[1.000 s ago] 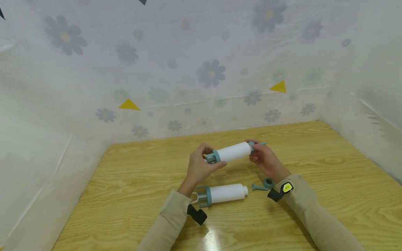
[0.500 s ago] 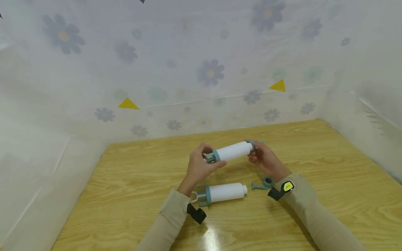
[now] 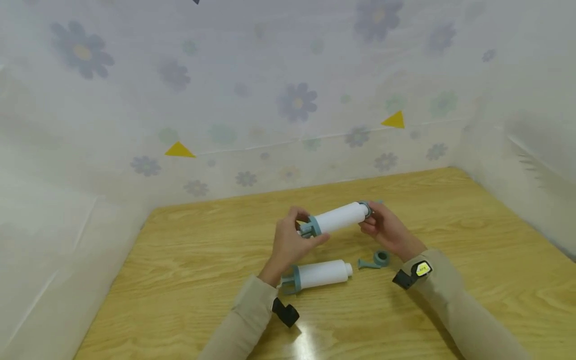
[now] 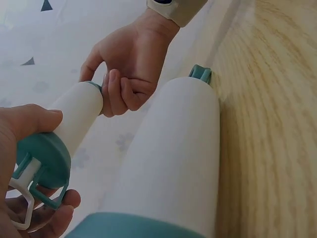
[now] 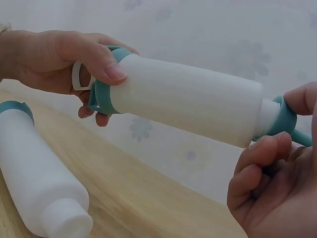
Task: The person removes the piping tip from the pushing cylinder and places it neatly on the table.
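Above the table, a white plastic cylinder (image 3: 340,218) with a teal slotted collar (image 5: 104,94) is held tilted, its right end higher. My left hand (image 3: 291,241) grips the collar end, thumb on the white body. Beside that hand's fingers shows a white loop handle (image 5: 78,77). At the opposite end, my right hand (image 3: 393,232) pinches a teal ring cap with a thin spout (image 5: 286,119) around the narrow neck (image 5: 268,115). Part of the neck is visible; whether the cap is fastened, I cannot tell. A similar cylinder (image 3: 323,274) lies on the table below, its neck uncovered.
A loose teal ring cap (image 3: 381,258) with a spout lies on the wooden table (image 3: 189,280), right of the lying cylinder. White flower-printed sheeting (image 3: 252,100) stands around the back and sides, with yellow triangles (image 3: 394,120) on it.
The teal cap has shifted in my right fingers, and more of the white neck now shows. Both hands have drifted slightly right with the held cylinder. The lying cylinder stays on the table.
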Motion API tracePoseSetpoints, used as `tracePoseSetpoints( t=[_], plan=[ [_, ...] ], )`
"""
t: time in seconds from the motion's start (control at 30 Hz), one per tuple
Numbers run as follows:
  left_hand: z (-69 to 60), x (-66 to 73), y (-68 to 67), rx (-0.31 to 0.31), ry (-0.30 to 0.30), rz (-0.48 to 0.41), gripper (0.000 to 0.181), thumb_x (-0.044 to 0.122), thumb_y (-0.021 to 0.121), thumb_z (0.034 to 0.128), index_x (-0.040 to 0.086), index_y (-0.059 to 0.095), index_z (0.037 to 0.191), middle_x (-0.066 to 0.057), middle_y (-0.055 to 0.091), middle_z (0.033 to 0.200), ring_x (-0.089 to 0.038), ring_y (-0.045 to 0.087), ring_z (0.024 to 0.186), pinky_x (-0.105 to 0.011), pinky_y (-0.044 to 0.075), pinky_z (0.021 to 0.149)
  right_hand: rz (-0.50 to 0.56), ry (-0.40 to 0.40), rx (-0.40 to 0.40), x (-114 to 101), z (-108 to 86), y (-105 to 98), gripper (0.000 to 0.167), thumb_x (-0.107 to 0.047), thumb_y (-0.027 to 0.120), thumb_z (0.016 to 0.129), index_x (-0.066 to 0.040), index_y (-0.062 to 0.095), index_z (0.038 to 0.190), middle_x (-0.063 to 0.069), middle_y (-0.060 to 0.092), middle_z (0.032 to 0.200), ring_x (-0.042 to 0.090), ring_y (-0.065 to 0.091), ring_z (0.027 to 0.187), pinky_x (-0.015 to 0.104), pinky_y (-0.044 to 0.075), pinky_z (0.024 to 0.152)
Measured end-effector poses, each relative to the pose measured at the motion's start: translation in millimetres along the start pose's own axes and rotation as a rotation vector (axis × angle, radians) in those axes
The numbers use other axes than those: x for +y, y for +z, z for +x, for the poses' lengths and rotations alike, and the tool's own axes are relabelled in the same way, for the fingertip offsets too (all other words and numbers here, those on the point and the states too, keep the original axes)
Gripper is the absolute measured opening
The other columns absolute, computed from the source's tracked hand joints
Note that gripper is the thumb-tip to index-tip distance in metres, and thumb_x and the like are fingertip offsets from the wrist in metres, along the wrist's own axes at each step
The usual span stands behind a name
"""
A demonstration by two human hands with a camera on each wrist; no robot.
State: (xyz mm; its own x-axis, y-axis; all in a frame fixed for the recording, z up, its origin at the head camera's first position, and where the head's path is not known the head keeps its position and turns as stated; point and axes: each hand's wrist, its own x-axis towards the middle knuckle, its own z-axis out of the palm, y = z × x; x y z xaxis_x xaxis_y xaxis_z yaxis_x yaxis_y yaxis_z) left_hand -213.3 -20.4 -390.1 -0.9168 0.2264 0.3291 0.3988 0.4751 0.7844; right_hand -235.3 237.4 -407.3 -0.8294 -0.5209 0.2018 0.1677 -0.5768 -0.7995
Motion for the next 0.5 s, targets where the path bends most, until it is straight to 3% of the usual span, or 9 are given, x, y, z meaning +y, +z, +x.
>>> tracePoseSetpoints(
  t=[0.2, 0.37, 0.5],
  plan=[
    [-10.8, -0.9, 7.8, -0.009, 0.032, 0.044, 0.048, 0.036, 0.083, 0.0735, 0.014, 0.054, 0.105, -0.003, 0.063, 0.099, -0.015, 0.054, 0.079, -0.025, 0.046, 0.066, 0.060, 0.013, -0.030, 1, -12.7, -3, 0.053, -0.019, 0.011, 0.107, -0.009, 0.062, 0.098, 0.001, 0.043, 0.071, 0.016, 0.023, 0.065, 0.023, 0.042, 0.064],
    [-22.5, 1.6, 12.4, 0.041, 0.184, 0.194, 0.047, 0.038, 0.084, 0.0718, 0.012, 0.055, 0.100, -0.006, 0.060, 0.094, -0.016, 0.051, 0.078, -0.024, 0.042, 0.064, 0.027, 0.012, -0.087, 1, -24.9, -2, 0.057, -0.019, 0.009, 0.107, -0.007, 0.065, 0.104, -0.001, 0.056, 0.076, 0.013, 0.037, 0.064, 0.023, 0.047, 0.067],
    [-29.9, 3.4, 12.3, 0.062, 0.283, 0.206, 0.044, 0.033, 0.085, 0.0704, 0.011, 0.056, 0.096, -0.007, 0.058, 0.089, -0.019, 0.050, 0.077, -0.022, 0.041, 0.062, -0.032, 0.041, -0.123, 0, -33.8, 3, 0.055, -0.020, 0.009, 0.107, -0.010, 0.063, 0.109, -0.003, 0.057, 0.079, 0.011, 0.054, 0.071, 0.023, 0.044, 0.069]
  ],
)
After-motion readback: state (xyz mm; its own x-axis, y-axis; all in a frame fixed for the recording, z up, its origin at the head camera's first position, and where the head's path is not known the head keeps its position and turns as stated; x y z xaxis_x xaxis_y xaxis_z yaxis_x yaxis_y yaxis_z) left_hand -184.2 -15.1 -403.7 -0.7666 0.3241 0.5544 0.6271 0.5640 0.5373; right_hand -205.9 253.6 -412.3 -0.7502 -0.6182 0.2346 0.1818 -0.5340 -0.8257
